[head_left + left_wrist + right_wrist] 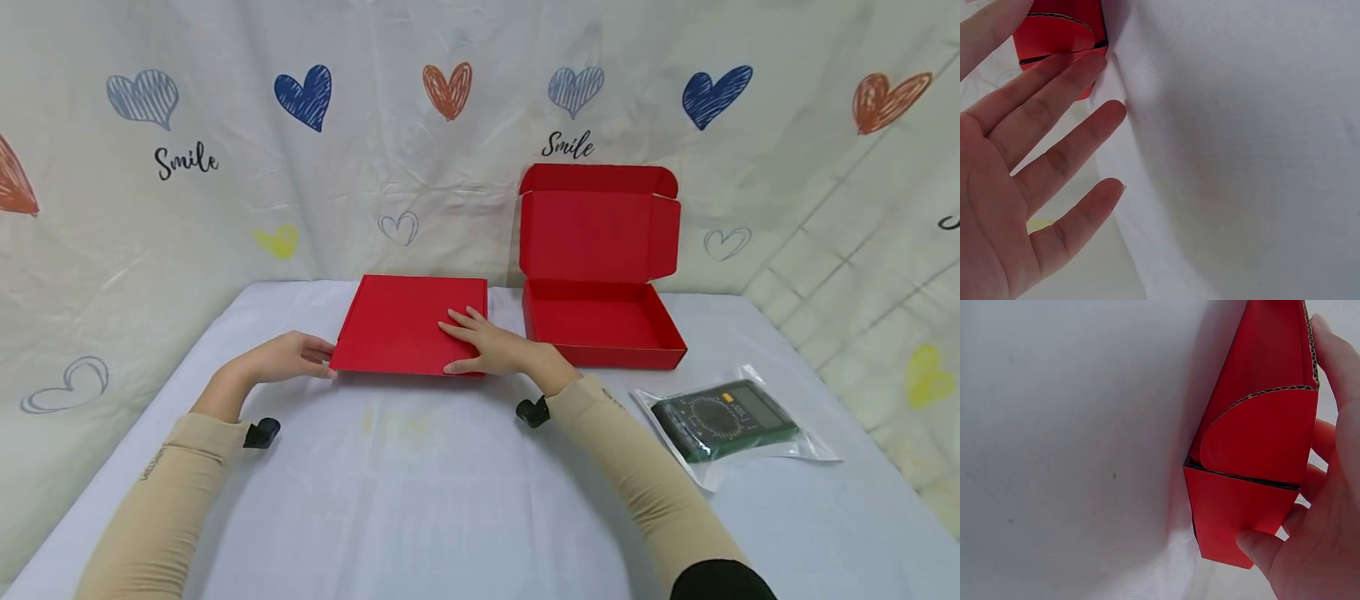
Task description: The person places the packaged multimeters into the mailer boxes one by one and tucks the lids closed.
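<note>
Currently, L hand (285,356) & R hand (495,346), fingers apart, touch red box (408,327) nr back edge of surface (435,517); if pressed unevenly, side flap (1263,431) may snag & crease lid (405,307).

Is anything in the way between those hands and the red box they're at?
Nothing visible is. The right hand rests on the red box, and the left hand is at its near left corner. The open box and the bagged meter lie off to the right, out of the way.
</note>
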A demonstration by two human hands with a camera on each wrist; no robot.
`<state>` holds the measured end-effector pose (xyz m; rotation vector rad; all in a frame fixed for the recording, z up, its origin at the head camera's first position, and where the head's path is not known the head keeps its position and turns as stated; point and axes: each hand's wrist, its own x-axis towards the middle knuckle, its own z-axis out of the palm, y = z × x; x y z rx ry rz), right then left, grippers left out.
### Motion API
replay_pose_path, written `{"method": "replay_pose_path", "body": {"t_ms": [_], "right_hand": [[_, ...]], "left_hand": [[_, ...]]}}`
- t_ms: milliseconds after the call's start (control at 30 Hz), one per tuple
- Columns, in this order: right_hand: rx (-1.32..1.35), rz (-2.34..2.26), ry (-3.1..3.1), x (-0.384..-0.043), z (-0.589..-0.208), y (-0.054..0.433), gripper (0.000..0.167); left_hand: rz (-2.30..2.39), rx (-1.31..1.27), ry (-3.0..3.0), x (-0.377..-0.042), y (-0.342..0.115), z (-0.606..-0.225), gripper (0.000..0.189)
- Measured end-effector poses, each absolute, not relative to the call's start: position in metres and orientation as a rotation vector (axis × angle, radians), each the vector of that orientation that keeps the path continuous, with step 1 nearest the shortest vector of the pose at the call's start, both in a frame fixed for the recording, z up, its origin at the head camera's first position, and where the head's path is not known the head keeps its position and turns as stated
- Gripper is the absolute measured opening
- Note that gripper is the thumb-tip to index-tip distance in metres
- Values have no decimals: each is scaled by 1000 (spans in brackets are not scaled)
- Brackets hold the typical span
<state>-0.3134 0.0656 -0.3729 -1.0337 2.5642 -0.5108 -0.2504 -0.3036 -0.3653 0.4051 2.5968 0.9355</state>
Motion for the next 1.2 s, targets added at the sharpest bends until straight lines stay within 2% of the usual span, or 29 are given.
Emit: {"method": "replay_pose_path", "body": {"t_ms": [533, 700, 967, 1200], "right_hand": [[-1034, -488, 2577, -313, -373, 65, 86], [-1038, -494, 2580, -312, -374, 65, 86], [-1077, -473, 2595, -308, -375, 75, 85], [-1069, -478, 2585, -301, -374, 85, 86]], "left_hand": [[863, 451, 2623, -248, -302, -362, 53], [855, 412, 2629, -250, -301, -364, 63], [865, 358, 2650, -251, -298, -367, 92], [901, 296, 2693, -253, -291, -367, 91]]}}
